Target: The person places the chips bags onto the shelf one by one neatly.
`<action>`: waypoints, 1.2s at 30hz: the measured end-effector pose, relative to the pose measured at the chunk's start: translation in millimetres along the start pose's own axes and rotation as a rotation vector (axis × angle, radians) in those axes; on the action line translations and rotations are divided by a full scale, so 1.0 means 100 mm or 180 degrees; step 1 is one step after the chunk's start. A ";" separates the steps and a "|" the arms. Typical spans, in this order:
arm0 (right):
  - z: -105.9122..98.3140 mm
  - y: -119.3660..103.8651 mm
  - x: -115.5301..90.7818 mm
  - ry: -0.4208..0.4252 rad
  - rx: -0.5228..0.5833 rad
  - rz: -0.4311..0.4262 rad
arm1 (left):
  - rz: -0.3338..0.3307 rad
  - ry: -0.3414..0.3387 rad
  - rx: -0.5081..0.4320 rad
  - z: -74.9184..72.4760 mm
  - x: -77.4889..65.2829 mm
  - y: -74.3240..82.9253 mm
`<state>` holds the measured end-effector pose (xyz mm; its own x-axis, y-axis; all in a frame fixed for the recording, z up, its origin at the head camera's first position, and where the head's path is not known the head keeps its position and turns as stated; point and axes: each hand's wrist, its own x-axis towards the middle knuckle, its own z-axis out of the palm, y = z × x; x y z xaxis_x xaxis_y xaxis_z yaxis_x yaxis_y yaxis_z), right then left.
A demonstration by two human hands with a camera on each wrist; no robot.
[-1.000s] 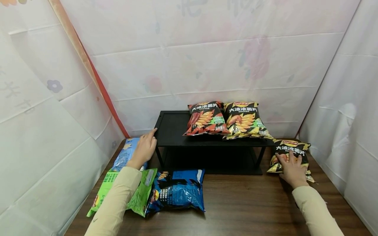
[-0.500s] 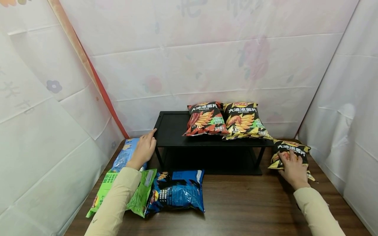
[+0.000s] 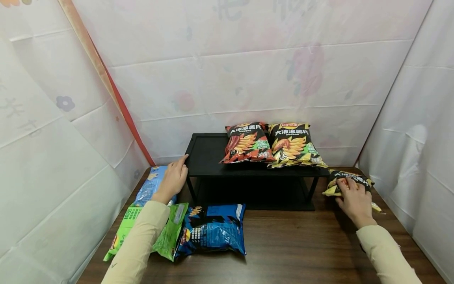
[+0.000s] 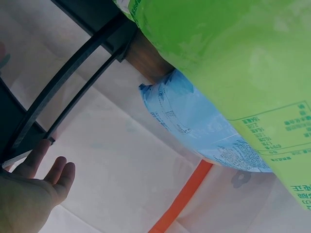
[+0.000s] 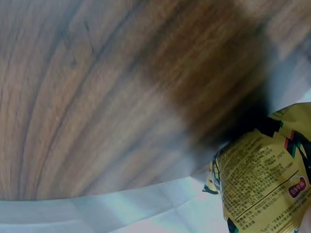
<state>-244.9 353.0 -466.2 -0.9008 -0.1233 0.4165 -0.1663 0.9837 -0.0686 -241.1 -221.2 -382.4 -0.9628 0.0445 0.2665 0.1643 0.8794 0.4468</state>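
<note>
My right hand [image 3: 356, 201] grips a black-and-yellow bag of potato chips [image 3: 338, 189] at the right end of the rack. The bag is tilted, and its yellow printed back [image 5: 265, 179] shows in the right wrist view, where only a bit of the hand appears. My left hand [image 3: 171, 179] rests at the left edge of the black rack [image 3: 207, 154], its fingers relaxed against the frame. On the rack's top lie a red-and-black chip bag [image 3: 247, 142] and another black-and-yellow chip bag [image 3: 293, 144], side by side on the right.
Left of the rack lie a light blue bag [image 3: 150, 185] and a green chip bag [image 3: 170, 232], partly behind the left sleeve. A dark blue chip bag [image 3: 216, 230] lies in front of the rack on the wooden table [image 3: 283, 244]. White cloth walls [image 3: 227, 79] enclose the table.
My right hand has closed on the black-and-yellow chip bag, whose near side has tilted up and away, shifting slightly right. The left hand and rack have stayed put.
</note>
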 end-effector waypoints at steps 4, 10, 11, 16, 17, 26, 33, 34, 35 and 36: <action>-0.05 0.00 0.01 0.0167 -0.0017 -0.0090 | -0.0010 -0.0006 0.0004 0.00 0.00 0.00; -0.11 0.00 0.03 0.0233 -0.0073 -0.0212 | -0.0009 -0.0013 0.0036 -0.01 0.01 0.01; -0.12 0.00 0.03 0.0249 -0.0096 -0.0240 | -0.0007 -0.0013 0.0043 -0.01 0.00 0.01; -0.17 0.01 0.05 0.0318 -0.0170 -0.0356 | 0.0003 0.0000 0.0042 -0.01 0.01 0.01; -0.19 0.01 0.06 0.0328 -0.0184 -0.0376 | 0.0002 0.0004 0.0038 -0.01 0.01 0.01; -0.39 -0.05 0.10 0.0258 -0.0225 -0.0482 | -0.0008 -0.0011 0.0012 -0.01 0.01 0.02; -0.51 -0.10 0.13 0.0110 -0.0288 -0.0545 | 0.0077 0.0038 0.0046 -0.01 0.02 0.01; -0.52 -0.12 0.14 0.0088 -0.0300 -0.0551 | 0.0081 0.0041 0.0045 -0.01 0.02 0.01; -0.54 -0.13 0.14 0.0068 -0.0313 -0.0557 | 0.0084 0.0043 0.0046 -0.01 0.02 0.01; -0.56 -0.14 0.14 0.0043 -0.0324 -0.0560 | 0.0087 0.0043 0.0045 -0.01 0.02 0.01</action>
<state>-232.4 344.6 -408.8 -0.8558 -0.2933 0.4261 -0.2786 0.9554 0.0981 -242.3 -220.8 -380.5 -0.9549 0.0624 0.2902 0.1875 0.8846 0.4270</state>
